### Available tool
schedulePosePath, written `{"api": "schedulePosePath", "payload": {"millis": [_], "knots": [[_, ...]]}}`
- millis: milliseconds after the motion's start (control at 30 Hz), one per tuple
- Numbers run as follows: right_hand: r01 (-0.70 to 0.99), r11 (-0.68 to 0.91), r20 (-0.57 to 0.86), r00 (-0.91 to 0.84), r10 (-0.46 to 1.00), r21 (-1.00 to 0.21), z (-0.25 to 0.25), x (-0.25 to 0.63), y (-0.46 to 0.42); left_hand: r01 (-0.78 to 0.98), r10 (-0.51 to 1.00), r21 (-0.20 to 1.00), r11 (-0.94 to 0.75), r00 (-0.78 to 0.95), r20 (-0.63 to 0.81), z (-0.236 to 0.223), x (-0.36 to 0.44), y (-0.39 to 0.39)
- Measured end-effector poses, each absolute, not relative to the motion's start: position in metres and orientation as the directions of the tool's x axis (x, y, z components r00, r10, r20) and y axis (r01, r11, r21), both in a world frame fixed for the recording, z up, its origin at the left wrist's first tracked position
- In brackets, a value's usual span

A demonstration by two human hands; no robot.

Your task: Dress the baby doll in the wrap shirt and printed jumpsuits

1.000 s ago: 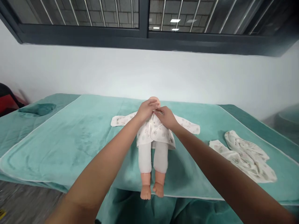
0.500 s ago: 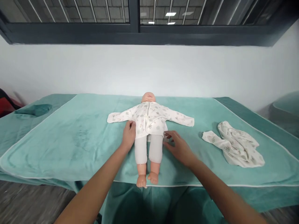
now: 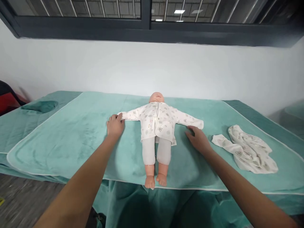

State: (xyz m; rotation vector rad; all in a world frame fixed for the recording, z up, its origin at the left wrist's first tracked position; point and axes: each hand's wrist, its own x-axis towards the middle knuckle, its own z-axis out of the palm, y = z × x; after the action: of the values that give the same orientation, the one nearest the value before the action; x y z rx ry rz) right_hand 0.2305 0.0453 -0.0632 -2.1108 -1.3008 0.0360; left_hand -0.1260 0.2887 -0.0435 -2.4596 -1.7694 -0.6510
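Observation:
A baby doll (image 3: 156, 96) lies on its back on a green blanket, its bare feet toward me. It wears a white patterned baby shirt (image 3: 158, 122), with both sleeves stretched out sideways and the front closed down the middle. White covers its upper legs. My left hand (image 3: 115, 126) has its bent fingers on the cuff of the left-hand sleeve (image 3: 130, 114), hiding the cuff's end. Just below the right-hand sleeve (image 3: 190, 120) is my right hand (image 3: 199, 138), thumb and forefinger apart, fingertips close to the sleeve's lower edge; contact there is unclear.
A crumpled white patterned garment (image 3: 251, 152) lies on the green blanket (image 3: 71, 139) at the right. Behind the bed are a white wall (image 3: 152, 66) and a dark window frame (image 3: 95, 30). A red and black object (image 3: 9, 101) shows at the far left.
Both hands have moved outward and up from the shirt's lower sides to the sleeves, the left onto the cuff. The whole view has shifted slightly.

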Motion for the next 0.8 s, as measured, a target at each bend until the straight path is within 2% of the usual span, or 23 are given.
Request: {"api": "schedulePosePath", "payload": {"millis": [67, 167, 367, 500, 700, 800], "knots": [[0.864, -0.304, 0.313, 0.441, 0.841, -0.401, -0.067, 0.246, 0.061, 0.931, 0.895, 0.140, -0.338, 0.272, 0.353, -0.042, -0.123, 0.290], [0.875, -0.348, 0.323, 0.454, 0.830, -0.336, -0.068, 0.256, 0.081, 0.948, 0.900, 0.089, -0.304, 0.255, 0.354, -0.041, -0.122, 0.289], [0.877, -0.364, 0.375, 0.466, 0.801, -0.314, -0.066, 0.247, 0.085, 0.968, 0.912, 0.102, -0.230, 0.177, 0.370, -0.044, -0.123, 0.285], [0.890, -0.324, 0.410, 0.439, 0.800, -0.321, -0.068, 0.230, 0.066, 0.953, 0.892, 0.181, -0.243, 0.146, 0.428, -0.043, -0.125, 0.280], [0.902, -0.160, 0.474, 0.353, 0.807, -0.400, -0.077, 0.192, 0.025, 0.888, 0.813, 0.262, -0.378, 0.182, 0.553, -0.038, -0.125, 0.262], [0.901, -0.113, 0.490, 0.328, 0.808, -0.418, -0.080, 0.174, 0.006, 0.826, 0.811, 0.307, -0.473, 0.272, 0.518, -0.042, -0.124, 0.236]]}}
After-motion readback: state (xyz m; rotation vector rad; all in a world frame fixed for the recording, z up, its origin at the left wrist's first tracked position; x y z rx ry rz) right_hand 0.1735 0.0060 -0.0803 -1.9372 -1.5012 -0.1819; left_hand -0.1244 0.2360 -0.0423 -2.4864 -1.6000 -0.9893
